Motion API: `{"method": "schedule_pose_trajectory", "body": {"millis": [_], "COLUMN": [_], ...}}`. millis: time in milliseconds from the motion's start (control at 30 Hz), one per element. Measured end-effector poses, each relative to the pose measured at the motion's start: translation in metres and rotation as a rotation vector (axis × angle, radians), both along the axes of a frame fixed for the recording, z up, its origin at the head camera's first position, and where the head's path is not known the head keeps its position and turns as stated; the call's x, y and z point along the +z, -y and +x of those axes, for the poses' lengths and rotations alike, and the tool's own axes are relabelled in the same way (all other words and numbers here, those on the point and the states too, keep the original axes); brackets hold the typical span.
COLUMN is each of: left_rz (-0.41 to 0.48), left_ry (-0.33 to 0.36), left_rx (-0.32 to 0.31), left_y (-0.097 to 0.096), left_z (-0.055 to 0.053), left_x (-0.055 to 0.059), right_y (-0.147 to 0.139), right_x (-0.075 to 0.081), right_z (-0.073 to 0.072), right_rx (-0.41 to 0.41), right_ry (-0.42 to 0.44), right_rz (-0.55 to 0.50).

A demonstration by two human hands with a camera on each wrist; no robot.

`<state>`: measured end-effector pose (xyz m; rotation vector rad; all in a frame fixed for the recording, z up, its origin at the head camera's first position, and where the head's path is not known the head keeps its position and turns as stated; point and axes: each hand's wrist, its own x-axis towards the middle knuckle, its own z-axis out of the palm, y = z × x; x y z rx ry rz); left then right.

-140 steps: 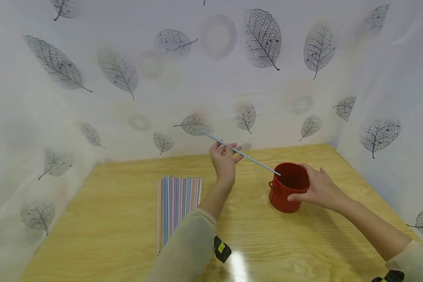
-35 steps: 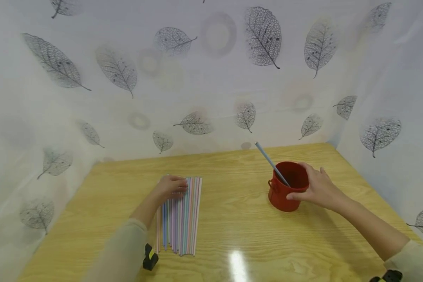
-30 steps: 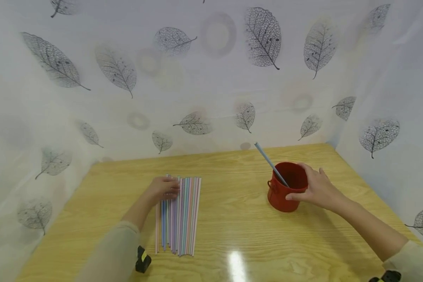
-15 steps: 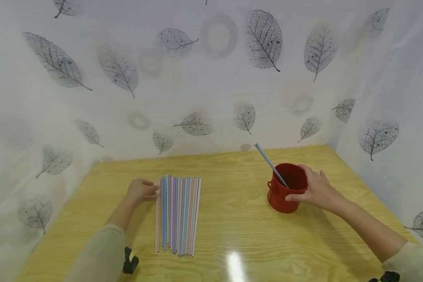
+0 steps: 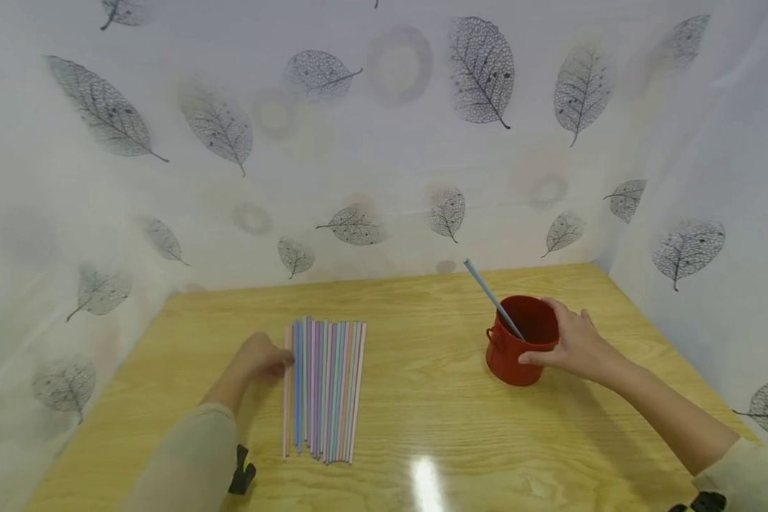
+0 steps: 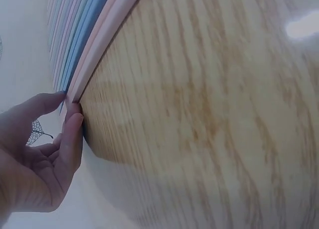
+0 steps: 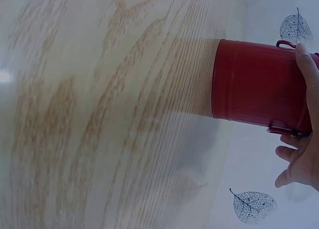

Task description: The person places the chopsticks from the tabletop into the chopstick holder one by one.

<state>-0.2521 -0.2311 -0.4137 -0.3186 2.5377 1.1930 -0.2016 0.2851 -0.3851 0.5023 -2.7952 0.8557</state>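
A row of pastel straws (image 5: pixel 326 398) lies on the left of the table. My left hand (image 5: pixel 262 355) is at the row's left edge, pinching a pink straw (image 6: pixel 94 54) near its far end between thumb and fingers; the straw still lies beside the others. On the right stands a small red metal bucket (image 5: pixel 512 363), upright, with small side handles. My right hand (image 5: pixel 579 341) grips its rim from the right, thumb on the near side. Inside the bucket leans a light blue straw (image 5: pixel 486 288), its upper end sticking out to the left.
The wood-grain table (image 5: pixel 422 412) carries the straws on the left and the bucket on the right. A pale curtain with a leaf print (image 5: pixel 384 156) encloses the table's back and sides.
The light blue straw, held earlier by my left hand over the bucket, now leans inside it. My left hand has moved left across the row to the pink straws. My right hand stays on the bucket.
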Motion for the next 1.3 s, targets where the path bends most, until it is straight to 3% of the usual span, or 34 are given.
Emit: {"method": "schedule_pose_trajectory", "body": {"millis": [233,567,700,900,1067,1300], "left_rz": [0.08,0.192,0.307,0.475,0.555,0.846], "left_ry": [0.075,0.141,0.16,0.174,0.161,0.141], "left_rx": [0.038,0.023,0.018,0.066,0.033,0.068], "left_y": [-0.008,-0.002,0.005,0.012,0.015,0.018], "left_z": [-0.001,-0.003,-0.004,-0.002,-0.001,-0.002], "left_x": [0.003,0.001,-0.001,-0.003,-0.006,-0.009], "right_y": [-0.001,0.0,0.0,0.0,-0.001,0.0], "right_x": [0.001,0.001,0.001,0.0,0.0,0.0], "right_z": [0.001,0.0,0.0,0.0,0.0,0.0], "right_rx": [0.005,0.012,0.011,0.016,0.016,0.017], "right_ry": [-0.008,-0.021,-0.018,-0.005,-0.005,-0.01], "right_rz": [-0.007,-0.017,-0.02,-0.026,-0.03,-0.03]}}
